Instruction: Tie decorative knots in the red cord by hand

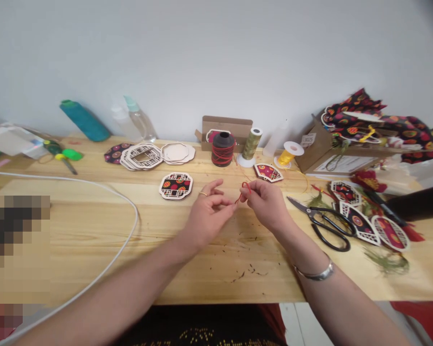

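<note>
A thin red cord (246, 185), bent into a small loop, is pinched in my right hand (269, 202). Thumb and index finger of my left hand (211, 211) close on the lower end of the same cord, while its other fingers are loosely curled. Both hands hover over the wooden table (202, 269). Left of them lies a lattice-framed ornament (176, 186) with dark flowered fabric. Behind the hands stands a dark spool (222, 150) wound with red cord. Black-handled scissors (324, 221) rest beside my right wrist, blades pointing to the back left.
Wooden lattice frames (142, 157) are stacked at the back left. A green thread cone (251, 146) and yellow spool (289, 154) stand by the wall. Finished ornaments (361, 225) and a cardboard box (342, 154) of fabric sit right. A white cable (135, 216) curves across the left.
</note>
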Demonstrator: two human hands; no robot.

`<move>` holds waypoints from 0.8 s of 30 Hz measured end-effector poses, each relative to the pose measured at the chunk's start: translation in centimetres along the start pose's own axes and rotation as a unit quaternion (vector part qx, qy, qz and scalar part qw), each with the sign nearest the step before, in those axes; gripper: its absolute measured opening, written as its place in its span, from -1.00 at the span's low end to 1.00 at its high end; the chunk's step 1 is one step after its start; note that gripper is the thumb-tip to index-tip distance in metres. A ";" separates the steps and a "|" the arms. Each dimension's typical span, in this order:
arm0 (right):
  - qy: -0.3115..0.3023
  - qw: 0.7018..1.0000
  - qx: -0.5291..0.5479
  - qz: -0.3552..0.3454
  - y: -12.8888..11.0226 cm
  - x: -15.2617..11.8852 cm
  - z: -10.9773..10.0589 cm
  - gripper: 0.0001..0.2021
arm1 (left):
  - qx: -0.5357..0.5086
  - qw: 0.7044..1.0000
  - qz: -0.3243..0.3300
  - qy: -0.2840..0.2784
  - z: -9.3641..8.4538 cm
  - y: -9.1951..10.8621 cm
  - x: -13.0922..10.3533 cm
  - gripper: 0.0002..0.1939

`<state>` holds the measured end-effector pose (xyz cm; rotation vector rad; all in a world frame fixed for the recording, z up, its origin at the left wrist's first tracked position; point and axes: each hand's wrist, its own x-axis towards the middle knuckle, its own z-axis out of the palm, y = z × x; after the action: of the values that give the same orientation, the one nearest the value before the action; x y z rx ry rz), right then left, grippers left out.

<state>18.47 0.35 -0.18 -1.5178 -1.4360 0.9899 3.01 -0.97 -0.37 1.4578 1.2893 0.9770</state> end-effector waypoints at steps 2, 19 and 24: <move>-0.029 0.994 0.099 0.048 -0.3 -0.2 0.2 -0.81 | 0.025 0.999 0.023 -0.014 0.3 -0.5 -0.3 -0.95; -0.097 0.978 0.164 0.084 -0.7 -0.6 0.6 -0.76 | -0.223 0.967 -0.074 -0.100 0.4 -0.3 -0.1 -0.76; -0.094 0.984 0.141 0.060 0.1 -0.3 0.7 -0.74 | -0.217 0.963 -0.136 -0.081 0.3 -0.4 0.1 -0.80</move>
<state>17.86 0.05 -0.53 -1.3427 -1.2771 1.3798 3.25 -0.94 -0.85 0.9730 1.0421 0.8693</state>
